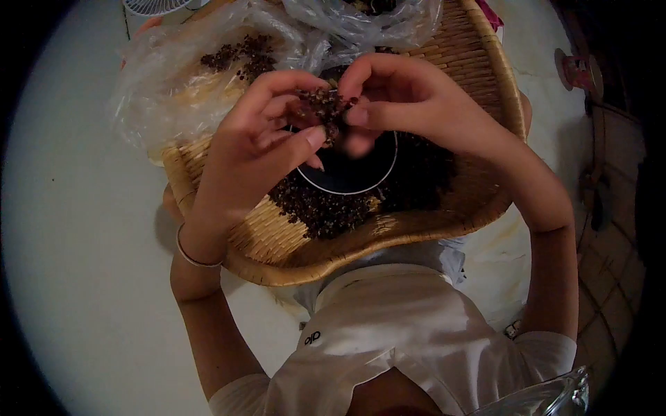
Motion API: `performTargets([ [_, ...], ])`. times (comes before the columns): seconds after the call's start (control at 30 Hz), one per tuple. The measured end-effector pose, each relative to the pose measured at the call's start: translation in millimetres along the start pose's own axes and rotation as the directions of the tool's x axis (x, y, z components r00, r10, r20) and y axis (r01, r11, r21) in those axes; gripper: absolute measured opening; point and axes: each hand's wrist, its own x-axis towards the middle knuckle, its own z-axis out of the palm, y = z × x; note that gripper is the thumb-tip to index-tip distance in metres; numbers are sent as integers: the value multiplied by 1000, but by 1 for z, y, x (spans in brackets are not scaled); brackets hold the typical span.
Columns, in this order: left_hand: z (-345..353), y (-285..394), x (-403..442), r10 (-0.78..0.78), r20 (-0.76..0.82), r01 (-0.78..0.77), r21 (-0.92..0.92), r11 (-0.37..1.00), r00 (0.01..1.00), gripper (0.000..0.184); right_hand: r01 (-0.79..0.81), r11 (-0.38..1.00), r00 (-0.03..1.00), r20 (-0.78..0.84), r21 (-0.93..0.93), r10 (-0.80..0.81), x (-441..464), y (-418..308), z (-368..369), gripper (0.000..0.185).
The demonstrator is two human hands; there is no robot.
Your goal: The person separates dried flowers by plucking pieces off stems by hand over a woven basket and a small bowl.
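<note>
My left hand (253, 135) holds a cluster of small, dried, reddish-brown berries (322, 107), like Sichuan peppercorns, between thumb and fingers. My right hand (399, 93) pinches the right edge of that cluster with thumb and index finger; a small dark berry shows at the fingertips. Beneath both hands is a dark, round bowl (347, 177) with a thin, light rim. It sits in a wide woven basket (479, 62). Loose dark berries (326, 215) lie in the basket around the bowl's near side. What the bowl contains is too dark to make out.
A clear plastic bag (152, 97) lies over the basket's far left, with more berry clusters (243, 55) on it. A white fan (154, 5) stands at the far left. A reddish round container (581, 71) is on the right. The basket rests close to my body.
</note>
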Motion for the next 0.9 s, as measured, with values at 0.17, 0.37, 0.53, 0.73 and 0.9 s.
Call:
performTargets([
  [0.17, -1, -1, -1, 1, 6, -1, -23, 1000, 1000, 40, 5, 1000, 1000, 13, 12, -6, 0, 2, -1, 18],
  [0.37, -1, 0, -1, 5, 6, -4, -85, 996, 1000, 41, -4, 1000, 1000, 7, 0, 4, 0, -1, -2, 17],
  [0.53, 0, 1, -2, -49, 8, 49, -42, 998, 999, 43, 3, 1000, 1000, 19, -4, -3, 0, -2, -3, 17],
  [0.73, -2, 2, -3, -24, 35, 25, -48, 999, 999, 40, 30, 999, 1000, 11, -35, -29, 1, -1, -4, 17],
  [0.9, 3, 3, -1, -12, -14, 13, 6, 1000, 1000, 38, 26, 999, 999, 29, -34, -25, -1, -2, -2, 15],
])
